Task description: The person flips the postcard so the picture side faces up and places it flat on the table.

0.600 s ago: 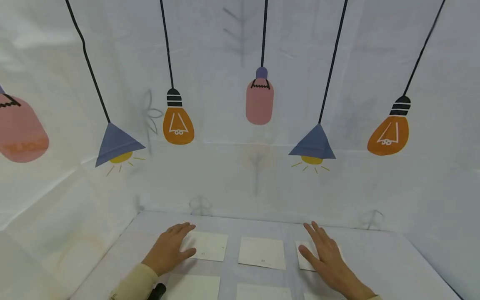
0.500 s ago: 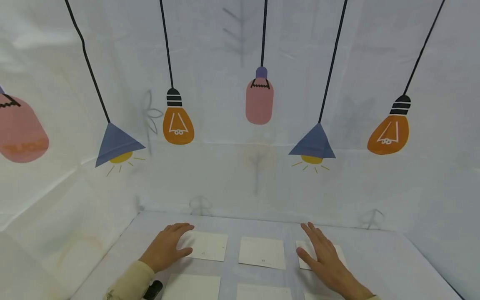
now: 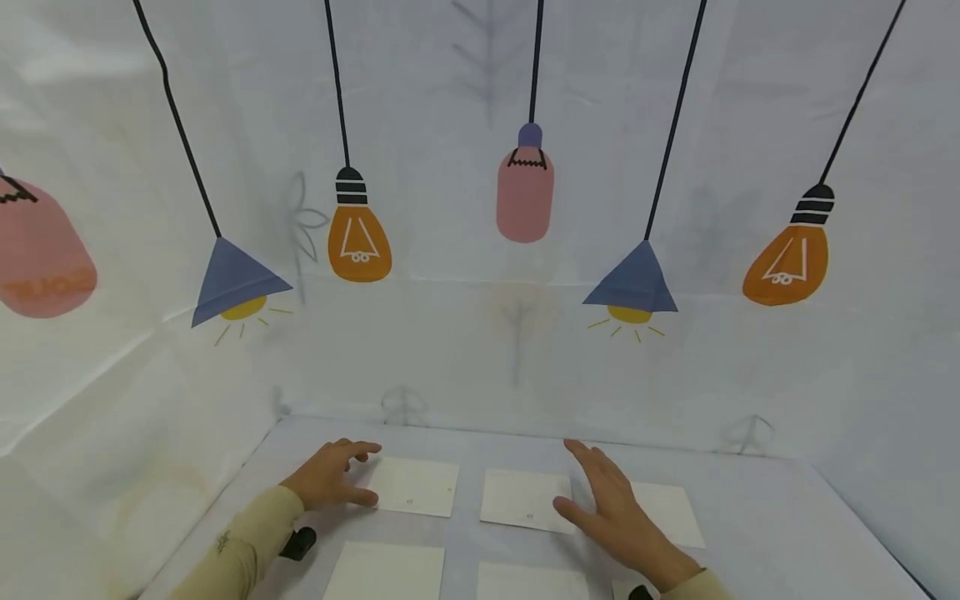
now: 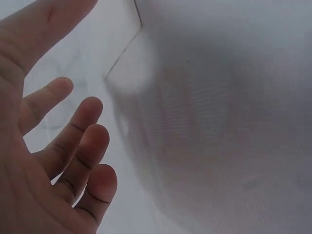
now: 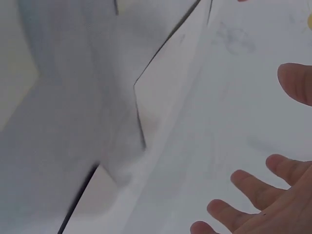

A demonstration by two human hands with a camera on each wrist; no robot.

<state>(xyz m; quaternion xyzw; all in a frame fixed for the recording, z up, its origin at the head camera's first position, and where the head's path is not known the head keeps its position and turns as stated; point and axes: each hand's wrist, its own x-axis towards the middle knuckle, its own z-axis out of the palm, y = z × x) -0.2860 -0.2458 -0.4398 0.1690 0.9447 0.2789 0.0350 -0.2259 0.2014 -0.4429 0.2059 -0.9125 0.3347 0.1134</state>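
Several blank-looking white cards lie in rows on the pale table, each back-row card bearing a tiny mark along its near edge where visible. My left hand (image 3: 330, 479) hovers at the left edge of the back-left card (image 3: 417, 487), thumb apart from loosely bent fingers; the left wrist view shows its palm and fingers (image 4: 87, 146) with nothing held. Between the back-middle card (image 3: 517, 496) and the back-right card (image 3: 669, 512) is my right hand (image 3: 615, 512), fingers extended and thumb spread. It overlaps both cards' edges in the head view and holds nothing.
Nearer me lie a front-left card (image 3: 386, 572), a front-middle card (image 3: 532, 582) and part of a front-right one. White sheeting (image 3: 450, 350) printed with hanging lamps stands behind and beside the table (image 3: 772, 525). Dark wrist devices, such as the left one (image 3: 298, 543), sit by both cuffs.
My right hand has moved left, from over the back-right card toward the back-middle one. The left hand has shifted slightly left, its fingers bending a little more. The head view has tilted slightly.
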